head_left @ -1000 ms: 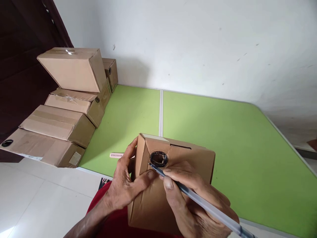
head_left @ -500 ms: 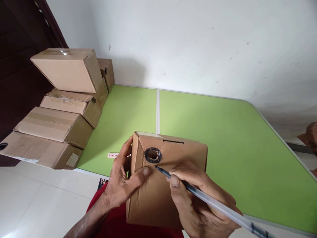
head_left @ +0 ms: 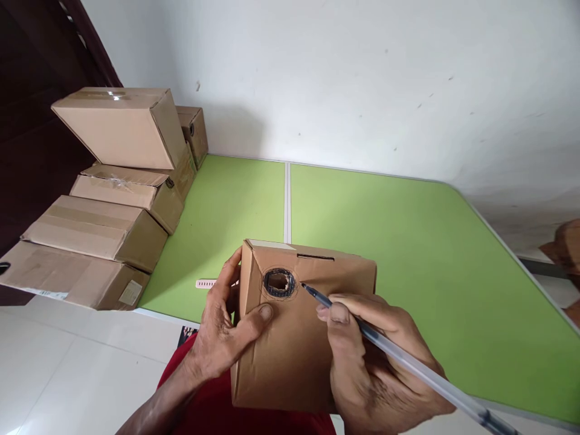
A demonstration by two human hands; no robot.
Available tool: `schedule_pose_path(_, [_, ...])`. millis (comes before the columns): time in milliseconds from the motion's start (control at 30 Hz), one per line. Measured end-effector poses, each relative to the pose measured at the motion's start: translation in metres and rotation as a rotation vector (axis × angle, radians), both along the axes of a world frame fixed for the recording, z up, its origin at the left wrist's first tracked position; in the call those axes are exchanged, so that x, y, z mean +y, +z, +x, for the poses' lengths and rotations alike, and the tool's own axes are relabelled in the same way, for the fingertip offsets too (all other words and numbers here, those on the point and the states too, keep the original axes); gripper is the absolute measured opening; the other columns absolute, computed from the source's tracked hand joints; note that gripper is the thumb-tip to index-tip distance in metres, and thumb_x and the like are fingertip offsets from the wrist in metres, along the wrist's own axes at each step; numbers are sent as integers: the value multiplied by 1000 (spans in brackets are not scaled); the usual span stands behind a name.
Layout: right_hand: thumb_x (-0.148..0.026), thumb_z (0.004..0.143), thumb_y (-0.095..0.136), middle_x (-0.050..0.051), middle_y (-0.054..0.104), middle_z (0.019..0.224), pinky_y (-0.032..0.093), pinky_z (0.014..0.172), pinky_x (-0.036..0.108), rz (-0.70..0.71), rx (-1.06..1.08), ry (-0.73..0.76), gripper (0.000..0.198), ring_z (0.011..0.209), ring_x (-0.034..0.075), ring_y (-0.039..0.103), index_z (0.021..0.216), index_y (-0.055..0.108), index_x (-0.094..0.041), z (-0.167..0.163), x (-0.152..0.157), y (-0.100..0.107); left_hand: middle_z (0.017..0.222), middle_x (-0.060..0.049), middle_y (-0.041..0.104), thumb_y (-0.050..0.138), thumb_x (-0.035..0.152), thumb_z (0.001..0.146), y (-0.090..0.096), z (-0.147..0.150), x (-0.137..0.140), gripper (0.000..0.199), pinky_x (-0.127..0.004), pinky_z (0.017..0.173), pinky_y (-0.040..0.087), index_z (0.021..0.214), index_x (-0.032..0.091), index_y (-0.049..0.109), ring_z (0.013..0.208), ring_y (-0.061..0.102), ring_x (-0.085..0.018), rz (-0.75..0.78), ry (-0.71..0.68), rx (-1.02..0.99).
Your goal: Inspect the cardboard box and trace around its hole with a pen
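Fingers of right hand (head_left: 385,356) pinched on ballpoint pen (head_left: 408,365), tip just right of the ink-ringed round hole (head_left: 279,283) in tilted cardboard box (head_left: 294,338), seemingly on the cardboard. Pen's long axis from lower right up-left toward hole; hole left of tip, right hand nearer. Left hand (head_left: 222,332) clamped on box's left edge, thumb just under hole, near edge of green table (head_left: 408,241).

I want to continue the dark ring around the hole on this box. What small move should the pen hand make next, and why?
Probably bring the pen tip slightly left onto the ring's right edge. The tip sits just right of the hole, apart from the dark ring, while the left hand grips the cardboard box and the right hand holds the pen.
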State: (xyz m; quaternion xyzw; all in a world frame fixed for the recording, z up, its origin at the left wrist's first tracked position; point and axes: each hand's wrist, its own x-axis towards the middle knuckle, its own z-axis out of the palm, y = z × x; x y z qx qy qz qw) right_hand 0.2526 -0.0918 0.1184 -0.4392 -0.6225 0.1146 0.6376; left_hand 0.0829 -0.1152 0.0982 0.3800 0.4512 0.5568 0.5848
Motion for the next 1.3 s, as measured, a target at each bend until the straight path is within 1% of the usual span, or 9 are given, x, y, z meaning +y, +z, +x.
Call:
schedule_pose_path(200, [-4, 94, 77, -1, 79, 83, 60, 62, 21, -37, 22, 48, 18, 69, 12, 74, 102, 79, -19, -5, 5, 0, 164, -16, 63, 89, 48, 93, -3, -2, -1, 86, -48, 107, 63, 168, 28, 52, 138, 70, -39, -10, 22, 48])
schedule_pose_path(333, [-3, 94, 79, 1, 81, 87, 61, 62, 23, -48, 25, 80, 20, 72, 14, 76, 106, 80, -19, -7, 5, -2, 162, -17, 65, 88, 49, 94, -3, -2, -1, 88, -50, 109, 63, 169, 27, 49, 137, 71, -40, -13, 29, 47])
schedule_pose_path(467, [-1, 92, 77, 0, 78, 82, 60, 60, 30, 40, 134, 55, 24, 65, 16, 72, 108, 82, -19, -7, 4, -10, 158, -16, 68, 88, 48, 94, -4, -3, -1, 88, -49, 109, 62, 170, 28, 48, 138, 70, -39, -1, 34, 47])
schedule_pose_path(533, [-2, 91, 78, 1, 80, 85, 63, 64, 33, 62, 164, 49, 26, 68, 18, 75, 110, 83, -19, -8, 5, -10, 159, -15, 67, 87, 49, 94, -5, -4, -2, 87, -49, 109, 61, 169, 28, 49, 138, 70, -39, 0, 26, 51])
schedule_pose_path(700, [1, 92, 75, 3, 84, 93, 68, 70, 34, 13, 58, 227, 32, 81, 21, 82, 114, 81, -22, -16, 6, 1, 166, -14, 62, 87, 48, 95, -7, -3, -3, 86, -51, 115, 56, 170, 31, 49, 139, 68, -38, 30, 38, 127])
schedule_pose_path(900, [4, 88, 74, 4, 84, 96, 69, 76, 36, 36, -1, 309, 36, 86, 21, 81, 114, 80, -20, -17, 8, 2, 165, -14, 63, 88, 51, 94, -5, -2, -2, 89, -47, 113, 57, 170, 29, 49, 140, 68, -37, 23, 36, 140])
schedule_pose_path(1000, [5, 88, 76, 4, 83, 97, 70, 76, 33, 34, -16, 306, 37, 86, 19, 81, 115, 80, -19, -16, 10, -1, 163, -16, 64, 87, 52, 95, -5, -3, -1, 89, -45, 109, 59, 171, 28, 47, 135, 71, -35, 25, 15, 134])
schedule_pose_path(1167, [-2, 94, 76, 4, 84, 93, 71, 69, 34, -33, 33, 235, 28, 83, 23, 84, 113, 80, -23, -18, 9, -1, 168, -14, 60, 86, 49, 95, -10, -3, -2, 85, -44, 114, 57, 170, 29, 49, 141, 67, -36, 24, 30, 159])
schedule_pose_path(1300, [-4, 95, 78, 3, 84, 90, 69, 65, 30, -39, 58, 173, 25, 76, 20, 82, 112, 81, -23, -18, 8, -1, 172, -12, 57, 87, 47, 95, -14, -2, -4, 85, -44, 113, 59, 169, 33, 49, 144, 66, -37, 3, 32, 129])
